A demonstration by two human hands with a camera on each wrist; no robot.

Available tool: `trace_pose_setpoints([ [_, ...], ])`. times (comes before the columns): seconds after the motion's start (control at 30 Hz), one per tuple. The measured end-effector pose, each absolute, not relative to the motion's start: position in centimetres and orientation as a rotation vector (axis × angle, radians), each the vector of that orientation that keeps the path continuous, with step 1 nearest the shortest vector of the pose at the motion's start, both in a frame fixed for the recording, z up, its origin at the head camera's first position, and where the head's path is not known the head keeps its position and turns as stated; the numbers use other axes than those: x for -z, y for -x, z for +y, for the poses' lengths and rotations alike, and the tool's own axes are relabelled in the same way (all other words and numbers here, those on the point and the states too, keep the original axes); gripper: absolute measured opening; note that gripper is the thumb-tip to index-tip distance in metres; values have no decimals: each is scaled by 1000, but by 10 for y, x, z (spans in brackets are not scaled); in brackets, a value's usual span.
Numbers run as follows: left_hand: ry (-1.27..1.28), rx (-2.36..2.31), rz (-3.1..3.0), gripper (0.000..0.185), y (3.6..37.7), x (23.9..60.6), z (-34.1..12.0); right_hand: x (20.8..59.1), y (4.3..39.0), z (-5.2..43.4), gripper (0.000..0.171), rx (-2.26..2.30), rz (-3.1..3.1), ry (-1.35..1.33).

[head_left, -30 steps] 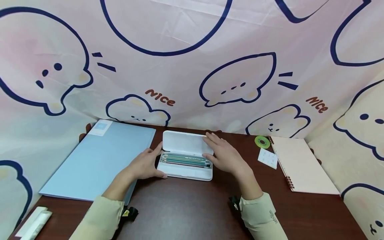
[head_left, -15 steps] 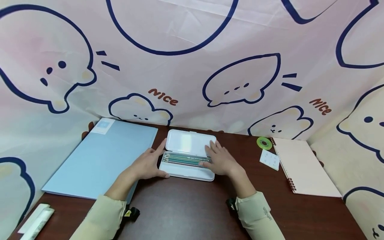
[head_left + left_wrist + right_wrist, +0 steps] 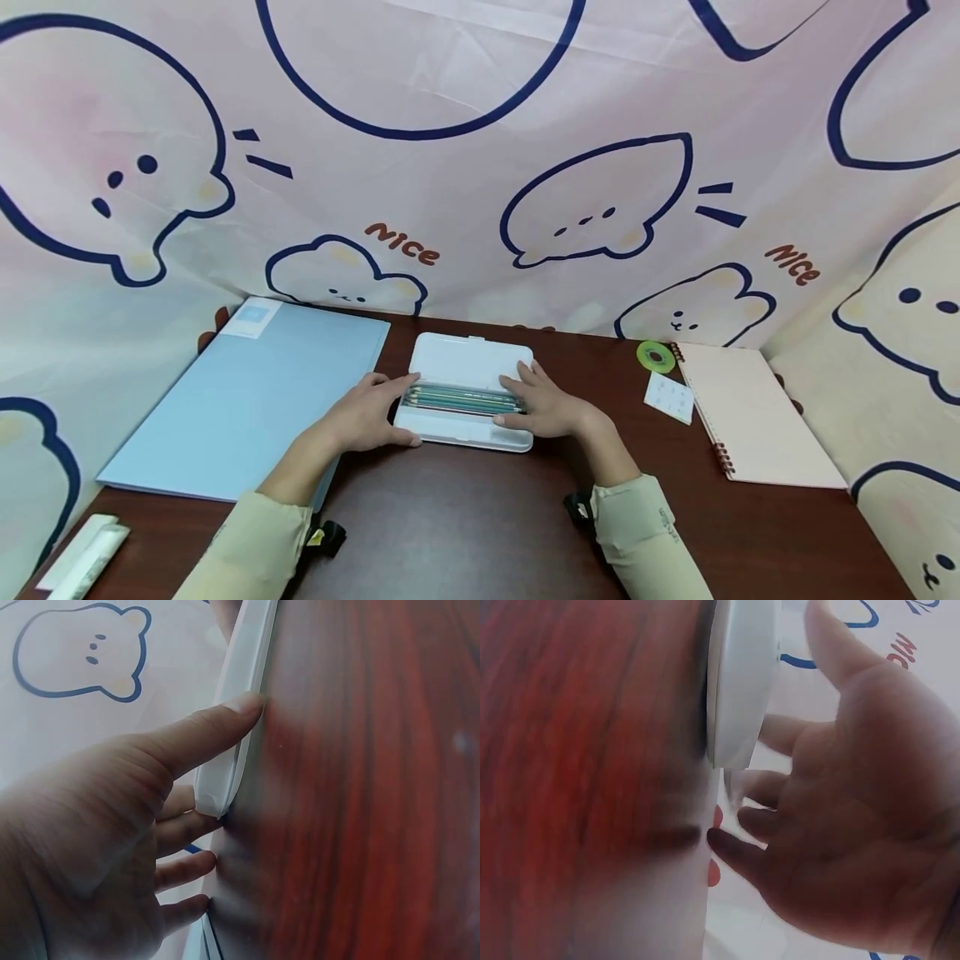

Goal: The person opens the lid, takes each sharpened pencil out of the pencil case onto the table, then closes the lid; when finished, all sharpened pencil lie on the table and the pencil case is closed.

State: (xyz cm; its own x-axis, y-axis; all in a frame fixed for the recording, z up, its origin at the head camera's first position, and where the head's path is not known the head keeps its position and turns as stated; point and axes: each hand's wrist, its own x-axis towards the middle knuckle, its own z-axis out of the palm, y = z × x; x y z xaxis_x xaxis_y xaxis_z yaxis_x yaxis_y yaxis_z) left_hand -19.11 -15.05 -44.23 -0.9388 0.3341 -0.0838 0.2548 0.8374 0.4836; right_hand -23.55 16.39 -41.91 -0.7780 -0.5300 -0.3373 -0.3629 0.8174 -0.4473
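A white pencil case (image 3: 468,435) lies on the table with its lid (image 3: 468,358) hinged back on the far side. Several green and teal pencils (image 3: 457,398) lie in a row inside it. My left hand (image 3: 366,414) grips the case's left end. In the left wrist view, the left thumb (image 3: 225,724) presses on the front side, with other fingers round the end. At the right end is my right hand (image 3: 553,404), fingers extended and spread by the lid's right side. Its thumb reaches over the front of the tray. Part of the right edge is hidden by that hand.
A large blue folder (image 3: 262,400) lies to the left. Over on the right are a spiral notebook (image 3: 757,417), a green disc-shaped roll (image 3: 656,357) and a small white card (image 3: 670,397). White packets (image 3: 86,554) sit at the near left. A printed curtain (image 3: 450,183) stands behind.
My right hand has slid nearer along the case's right side, from the lid toward the tray. My left index finger has come down to the left rim. The lid's far edge looks slightly nearer.
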Motion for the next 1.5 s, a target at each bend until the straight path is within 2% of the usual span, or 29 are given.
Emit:
trace_pose_setpoints([
  [0.47,-469,-700,2881,100,191,444,-150,392,230,168,47,721,2773,798],
  [0.63,-493,-692,2887,100,194,444,-150,397,231,165,33,679,2743,779],
  [0.87,-494,-696,2883,100,193,445,-151,408,231,158,27,596,2700,718],
  [1.5,-506,-663,2901,101,193,446,-151,414,226,150,14,498,2714,786],
])
